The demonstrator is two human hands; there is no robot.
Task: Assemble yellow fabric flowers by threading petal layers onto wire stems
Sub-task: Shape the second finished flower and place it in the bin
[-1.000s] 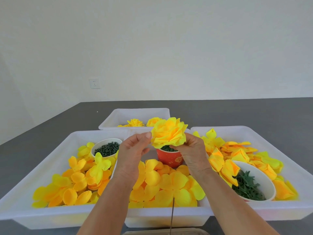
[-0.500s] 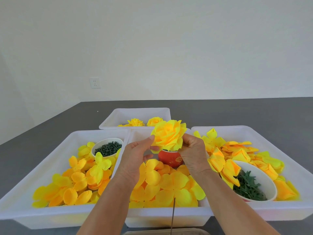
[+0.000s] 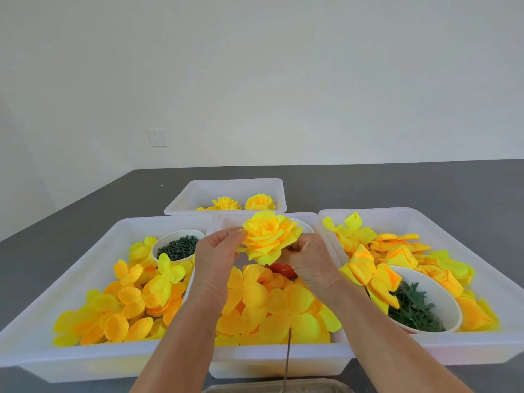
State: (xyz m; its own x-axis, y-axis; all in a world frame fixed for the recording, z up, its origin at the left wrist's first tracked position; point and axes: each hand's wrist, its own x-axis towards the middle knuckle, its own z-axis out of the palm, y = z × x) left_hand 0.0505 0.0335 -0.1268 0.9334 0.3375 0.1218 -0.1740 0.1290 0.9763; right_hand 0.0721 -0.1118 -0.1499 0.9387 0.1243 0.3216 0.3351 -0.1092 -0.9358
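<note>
**Around my workspace**

In front of me the dark grey counter runs back to a plain white wall. A white power socket sits low on that wall, off to my left. At the very near edge, below me, a tan cardboard-like edge just shows.

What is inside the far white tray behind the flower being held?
The far tray holds two finished yellow flowers, plus yellow bits at left; its near wall hides whatever lies lower.

Yellow flower, white trays, red cup.
</note>
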